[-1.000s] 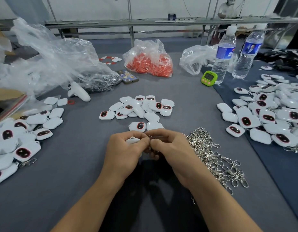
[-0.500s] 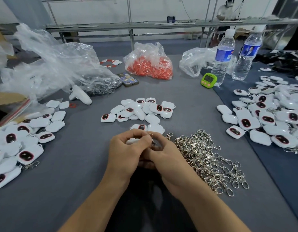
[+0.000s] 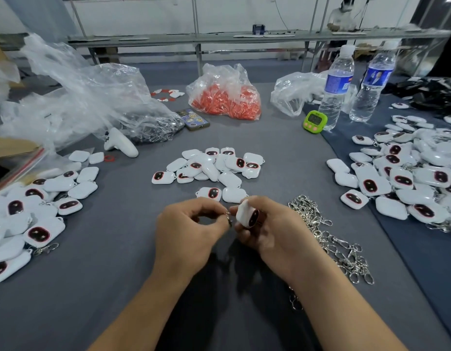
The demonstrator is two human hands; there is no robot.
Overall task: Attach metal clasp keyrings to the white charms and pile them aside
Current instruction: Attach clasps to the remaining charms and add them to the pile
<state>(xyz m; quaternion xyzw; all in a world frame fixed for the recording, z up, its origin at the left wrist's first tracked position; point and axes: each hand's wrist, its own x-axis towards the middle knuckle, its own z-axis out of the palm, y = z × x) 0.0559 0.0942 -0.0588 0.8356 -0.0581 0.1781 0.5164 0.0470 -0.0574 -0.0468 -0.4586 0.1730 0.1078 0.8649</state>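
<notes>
**While both hands meet mid-table: charm in right, ring in left**

Going by size, the grey table (image 3: 118, 287) carries everything. Big clear plastic bag (image 3: 92, 97) sits far left, and the bag of orange pieces (image 3: 227, 97) at back centre. Charm piles: right pile (image 3: 409, 173) is large, left pile (image 3: 29, 216) has some clasps attached, centre cluster (image 3: 214, 165) is small and loose. Heap of metal clasp keyrings (image 3: 328, 239) lies just right of the hands. Water bottles (image 3: 337, 87) stand back right, with the green timer (image 3: 315, 121) beside them.

Right hand (image 3: 277, 231) grips one white charm (image 3: 247, 215), tilted, dark face toward the camera, above the table in front of the centre cluster. Left hand (image 3: 186, 234) pinches a small metal ring (image 3: 228, 217) between thumb and forefinger, just beside the charm's edge. Threaded or not: cannot tell.
</notes>
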